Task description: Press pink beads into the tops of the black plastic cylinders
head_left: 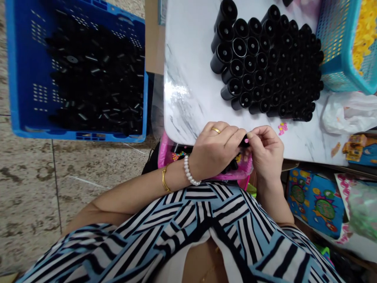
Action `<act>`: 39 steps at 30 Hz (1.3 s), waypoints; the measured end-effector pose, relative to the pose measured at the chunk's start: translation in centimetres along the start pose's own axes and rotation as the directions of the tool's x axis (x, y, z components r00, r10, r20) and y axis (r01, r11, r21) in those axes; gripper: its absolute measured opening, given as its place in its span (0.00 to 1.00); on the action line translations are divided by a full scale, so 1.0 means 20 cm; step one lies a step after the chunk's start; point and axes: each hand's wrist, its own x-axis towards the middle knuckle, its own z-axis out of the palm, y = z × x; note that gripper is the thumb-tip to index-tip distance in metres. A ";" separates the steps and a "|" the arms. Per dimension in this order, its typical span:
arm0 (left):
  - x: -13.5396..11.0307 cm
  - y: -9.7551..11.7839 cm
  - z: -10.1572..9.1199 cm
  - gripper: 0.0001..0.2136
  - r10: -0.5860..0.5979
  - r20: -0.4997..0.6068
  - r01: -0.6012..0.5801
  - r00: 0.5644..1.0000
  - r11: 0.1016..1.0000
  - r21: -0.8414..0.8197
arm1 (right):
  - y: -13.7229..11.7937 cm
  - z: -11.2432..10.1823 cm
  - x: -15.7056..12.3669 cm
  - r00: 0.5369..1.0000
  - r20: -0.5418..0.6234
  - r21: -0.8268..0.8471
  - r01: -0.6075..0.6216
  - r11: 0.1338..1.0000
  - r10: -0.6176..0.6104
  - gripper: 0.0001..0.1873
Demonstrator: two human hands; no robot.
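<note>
My left hand is closed round a small black tube at the near edge of the white marble table. My right hand pinches a tiny pink piece at the tube's end, fingertips meeting the left hand's. Under both hands a pink basket holds more black tubes and coloured bits. Further back on the table stands a tight block of several upright black tubes.
A blue crate full of loose black tubes sits on the floor at left. A turquoise basket of yellow pieces stands at the back right. A pink flower piece, a white plastic bag and colourful packets lie to the right.
</note>
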 end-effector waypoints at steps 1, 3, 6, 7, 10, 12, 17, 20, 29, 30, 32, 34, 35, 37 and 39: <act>0.00 0.00 0.00 0.13 -0.005 0.007 0.005 1.000 1.000 -0.007 | 0.00 0.00 0.00 1.000 0.003 0.000 -0.003 1.000 0.003 0.10; -0.01 0.00 0.01 0.13 -0.012 0.017 0.012 1.000 1.000 -0.017 | 0.00 0.00 0.00 1.000 0.006 0.002 -0.019 1.000 0.019 0.10; -0.01 -0.01 0.01 0.13 -0.012 0.011 0.013 1.000 1.000 -0.015 | 0.00 -0.01 -0.01 0.999 0.021 0.015 -0.045 0.999 0.045 0.10; -0.01 -0.01 0.01 0.13 -0.012 0.007 0.012 1.000 1.000 -0.013 | 0.00 -0.01 0.00 0.998 0.034 0.032 -0.051 0.998 0.050 0.09; -0.01 0.00 0.00 0.14 -0.009 -0.002 0.009 1.000 1.000 -0.005 | 0.01 -0.04 0.00 0.992 0.095 0.100 -0.088 0.991 0.079 0.10; 0.00 0.00 0.00 0.13 -0.009 -0.007 0.009 1.000 1.000 -0.003 | 0.01 -0.06 0.01 0.986 0.131 0.135 -0.120 0.984 0.102 0.14; 0.00 0.00 0.00 0.14 -0.021 0.014 0.022 1.000 1.000 -0.021 | -0.02 -0.07 0.01 0.969 0.170 0.168 -0.207 0.964 0.178 0.16; 0.00 0.00 -0.02 0.13 -0.021 0.042 0.023 0.999 0.999 -0.050 | -0.07 -0.07 0.04 0.940 0.220 0.198 -0.303 0.932 0.259 0.15; 0.01 -0.01 0.00 0.11 -0.053 0.049 0.057 0.997 0.993 -0.101 | -0.06 -0.08 0.12 0.899 0.315 0.191 -0.374 0.907 0.305 0.20; 0.01 -0.01 0.00 0.10 -0.040 0.042 0.044 0.998 0.995 -0.094 | -0.04 -0.07 0.10 0.917 0.297 0.198 -0.331 0.923 0.265 0.20; 0.00 -0.02 -0.01 0.10 0.005 0.065 0.002 0.998 0.995 -0.103 | 0.01 -0.06 0.04 0.959 0.230 0.212 -0.213 0.954 0.164 0.19; -0.01 -0.03 -0.04 0.09 0.073 0.127 -0.056 0.989 0.989 -0.136 | 0.08 -0.06 -0.03 0.987 0.131 0.220 -0.124 0.968 0.096 0.18; -0.02 -0.03 -0.07 0.10 0.109 0.167 -0.084 0.980 0.985 -0.151 | 0.11 -0.07 -0.07 0.996 0.059 0.223 -0.084 0.971 0.072 0.16; -0.05 -0.03 -0.12 0.13 0.167 0.246 -0.128 0.955 0.978 -0.168 | 0.17 -0.13 -0.13 0.993 -0.118 0.164 0.000 0.986 0.020 0.14; -0.08 -0.03 -0.17 0.17 0.197 0.289 -0.142 0.937 0.970 -0.199 | 0.21 -0.24 -0.15 0.942 -0.326 0.001 0.082 0.997 -0.077 0.14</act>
